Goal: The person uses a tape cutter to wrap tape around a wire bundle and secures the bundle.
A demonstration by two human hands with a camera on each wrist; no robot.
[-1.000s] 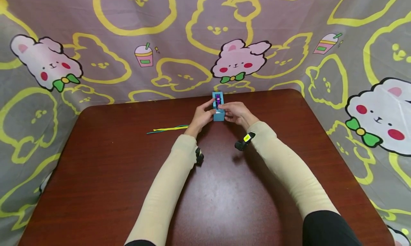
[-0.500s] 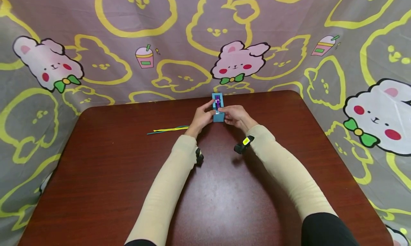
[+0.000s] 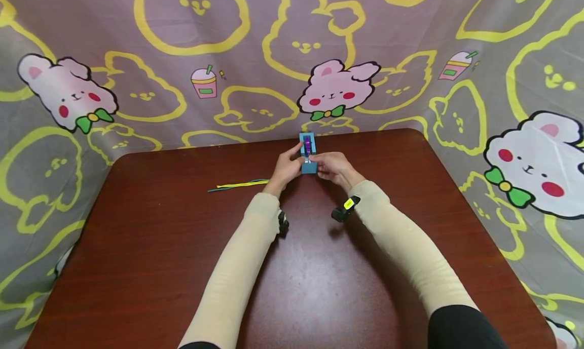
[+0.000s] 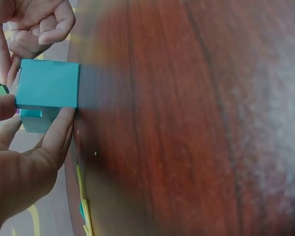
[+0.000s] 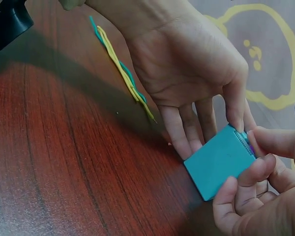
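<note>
A teal tape dispenser (image 3: 309, 168) with a purple tape roll (image 3: 307, 145) stands near the table's far edge. My left hand (image 3: 285, 168) grips it from the left, thumb near the front top and fingers along the side. In the right wrist view, the dispenser (image 5: 217, 164) shows its toothed cutting edge, where my right hand (image 5: 273, 194) has its thumb and index finger together. These fingertips seem to pinch the end of the clear tape, which is hard to make out. From the left wrist, the right hand (image 4: 44, 24) appears beyond the dispenser, its other fingers curled.
Yellow and teal cords (image 3: 237, 184) lie on the brown table (image 3: 150, 237), left of my left hand. A patterned curtain (image 3: 255, 60) hangs close behind the far edge and along both sides.
My right fingertips have slid slightly from the purple roll toward the dispenser's front cutting edge. The left hand keeps its grip; the head view has shifted a little.
</note>
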